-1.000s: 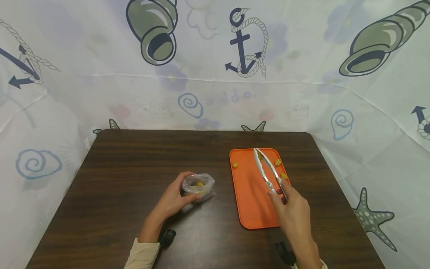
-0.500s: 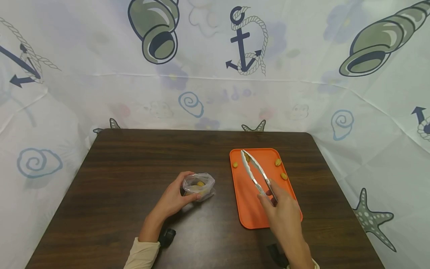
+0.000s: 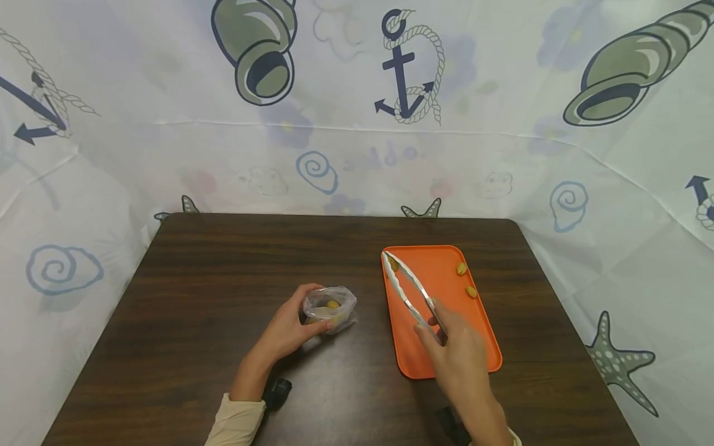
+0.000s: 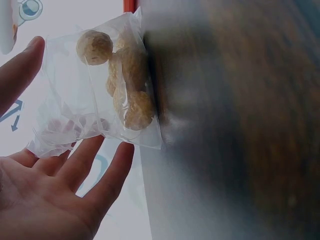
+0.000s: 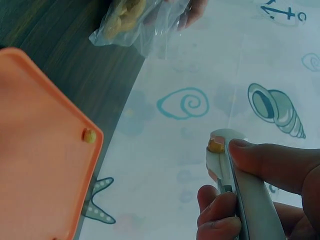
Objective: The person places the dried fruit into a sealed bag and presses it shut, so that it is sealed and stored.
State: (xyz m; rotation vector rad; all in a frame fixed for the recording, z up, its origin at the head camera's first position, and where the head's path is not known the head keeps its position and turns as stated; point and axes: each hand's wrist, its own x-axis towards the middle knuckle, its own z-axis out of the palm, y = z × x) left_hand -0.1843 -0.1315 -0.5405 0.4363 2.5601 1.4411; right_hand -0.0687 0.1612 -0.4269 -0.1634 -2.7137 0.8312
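Observation:
My left hand (image 3: 287,325) holds a clear plastic bag (image 3: 347,308) upright on the table, thumb on one side and fingers on the other. Inside, several round golden-brown balls (image 4: 137,110) show through the plastic. My right hand (image 3: 460,356) grips metal tongs (image 3: 413,277) above the orange tray (image 3: 409,356). Between the tongs' tips sits one small brownish-yellow piece (image 5: 216,145). Two similar pieces, a farther one (image 3: 462,269) and a nearer one (image 3: 471,292), lie along the tray's right side.
The dark wooden table (image 3: 167,310) carries both bag and tray, with the bag left of the tray. A white cloth (image 3: 357,155) printed with sea motifs hangs behind and at both sides.
The right hand and tongs have moved left over the tray, carrying the pinched piece to its far left corner. There the tongs now cover a tray piece seen earlier. My left hand stays put.

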